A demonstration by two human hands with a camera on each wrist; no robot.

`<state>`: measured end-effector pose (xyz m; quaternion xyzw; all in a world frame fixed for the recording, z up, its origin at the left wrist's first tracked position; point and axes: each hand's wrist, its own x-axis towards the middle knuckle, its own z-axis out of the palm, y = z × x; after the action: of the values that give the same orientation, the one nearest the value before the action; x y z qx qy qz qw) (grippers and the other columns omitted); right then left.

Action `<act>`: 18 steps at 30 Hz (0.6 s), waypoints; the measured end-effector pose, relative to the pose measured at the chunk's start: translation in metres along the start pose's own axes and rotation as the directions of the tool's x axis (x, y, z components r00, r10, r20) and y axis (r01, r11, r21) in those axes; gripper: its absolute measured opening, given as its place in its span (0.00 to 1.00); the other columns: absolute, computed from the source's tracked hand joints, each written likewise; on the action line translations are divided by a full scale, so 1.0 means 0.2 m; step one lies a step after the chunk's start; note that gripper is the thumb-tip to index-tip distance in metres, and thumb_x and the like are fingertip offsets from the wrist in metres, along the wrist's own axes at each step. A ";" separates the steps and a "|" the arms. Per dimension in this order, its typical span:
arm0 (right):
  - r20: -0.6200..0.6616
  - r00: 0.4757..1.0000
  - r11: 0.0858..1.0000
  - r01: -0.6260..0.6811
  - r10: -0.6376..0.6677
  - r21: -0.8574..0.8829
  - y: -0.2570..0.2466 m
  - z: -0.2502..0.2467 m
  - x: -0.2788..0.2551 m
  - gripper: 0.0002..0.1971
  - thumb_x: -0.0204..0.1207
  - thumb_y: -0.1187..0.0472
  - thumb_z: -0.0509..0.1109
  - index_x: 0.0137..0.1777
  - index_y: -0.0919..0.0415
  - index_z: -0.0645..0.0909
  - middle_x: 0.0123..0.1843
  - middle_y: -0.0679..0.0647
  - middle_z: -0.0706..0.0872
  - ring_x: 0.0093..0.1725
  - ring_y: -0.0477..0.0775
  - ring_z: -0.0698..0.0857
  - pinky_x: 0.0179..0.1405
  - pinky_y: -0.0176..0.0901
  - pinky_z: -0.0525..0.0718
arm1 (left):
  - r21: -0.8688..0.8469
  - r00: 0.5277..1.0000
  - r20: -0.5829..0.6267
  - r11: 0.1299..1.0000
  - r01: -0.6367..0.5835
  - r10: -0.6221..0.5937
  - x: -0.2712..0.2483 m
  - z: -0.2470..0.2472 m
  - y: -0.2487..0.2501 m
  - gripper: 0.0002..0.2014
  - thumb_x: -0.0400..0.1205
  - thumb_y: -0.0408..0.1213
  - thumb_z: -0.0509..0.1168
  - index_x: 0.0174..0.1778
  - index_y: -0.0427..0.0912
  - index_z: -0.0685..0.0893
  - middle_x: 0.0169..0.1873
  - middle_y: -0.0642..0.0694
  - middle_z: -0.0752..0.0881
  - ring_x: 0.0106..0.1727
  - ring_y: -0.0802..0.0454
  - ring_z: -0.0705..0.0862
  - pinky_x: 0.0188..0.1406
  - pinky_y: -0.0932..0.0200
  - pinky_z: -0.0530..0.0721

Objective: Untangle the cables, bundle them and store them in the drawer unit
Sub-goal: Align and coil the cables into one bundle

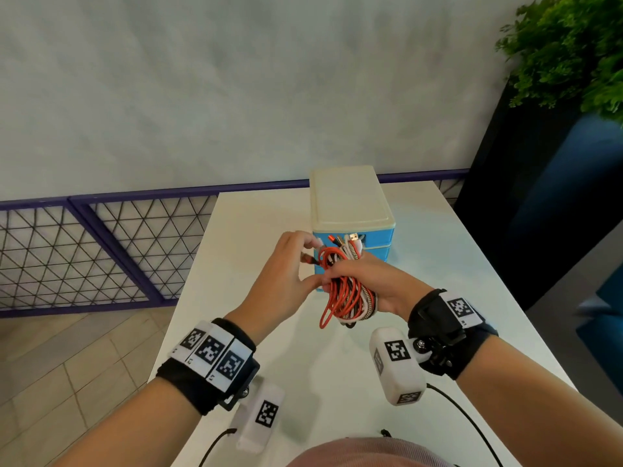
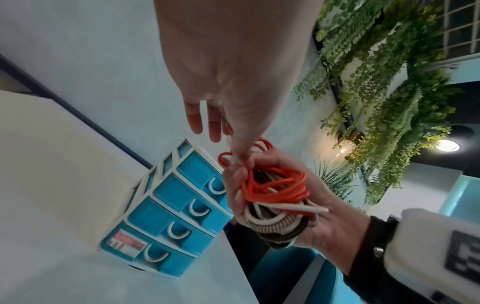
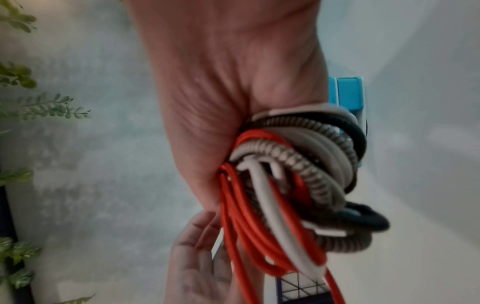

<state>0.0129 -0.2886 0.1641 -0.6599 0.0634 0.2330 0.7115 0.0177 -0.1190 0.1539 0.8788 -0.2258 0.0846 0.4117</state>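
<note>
My right hand grips a coiled cable bundle of red, white, braided and black cables, held above the white table just in front of the drawer unit. The unit is blue with a cream top; its drawers look closed. My left hand is at the bundle's top left. Its thumb and a finger pinch a white cable end, and the other fingers are stretched out. The right wrist view shows the bundle against my right palm, with loops hanging out.
A purple mesh railing runs behind and left of the table, with tiled floor below. A leafy plant in a dark planter stands at the far right. The table's left edge is close to my left forearm.
</note>
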 end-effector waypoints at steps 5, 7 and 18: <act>-0.047 0.997 0.998 -0.057 0.056 -0.025 -0.03 -0.02 0.00 0.06 0.75 0.70 0.70 0.50 0.69 0.82 0.33 0.61 0.88 0.31 0.54 0.89 0.32 0.45 0.87 | 0.478 0.938 0.263 0.813 -0.331 0.227 -0.04 -0.08 0.01 0.40 0.74 0.31 0.70 0.79 0.53 0.58 0.82 0.53 0.56 0.82 0.54 0.55 0.79 0.49 0.62; 0.020 0.998 0.997 -0.064 0.065 -0.038 -0.03 0.03 0.00 0.07 0.77 0.69 0.68 0.54 0.66 0.81 0.36 0.61 0.86 0.34 0.55 0.88 0.36 0.48 0.87 | 0.600 0.873 0.396 0.640 -0.481 0.285 -0.04 -0.07 0.04 0.49 0.73 0.36 0.72 0.83 0.53 0.47 0.85 0.53 0.46 0.85 0.52 0.43 0.82 0.45 0.50; 0.140 0.963 0.859 -0.268 0.230 0.436 0.02 0.13 0.02 0.12 0.86 0.69 0.54 0.50 0.58 0.77 0.45 0.53 0.80 0.41 0.44 0.83 0.43 0.33 0.83 | 0.384 0.713 0.401 0.602 -0.700 0.574 0.02 -0.03 0.00 0.29 0.77 0.39 0.70 0.75 0.42 0.70 0.68 0.46 0.77 0.71 0.48 0.73 0.79 0.50 0.64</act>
<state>0.0088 -0.2623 0.1628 -0.4528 0.1708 0.3290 0.8109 0.0209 -0.1155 0.1582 0.8174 -0.5427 0.1781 0.0753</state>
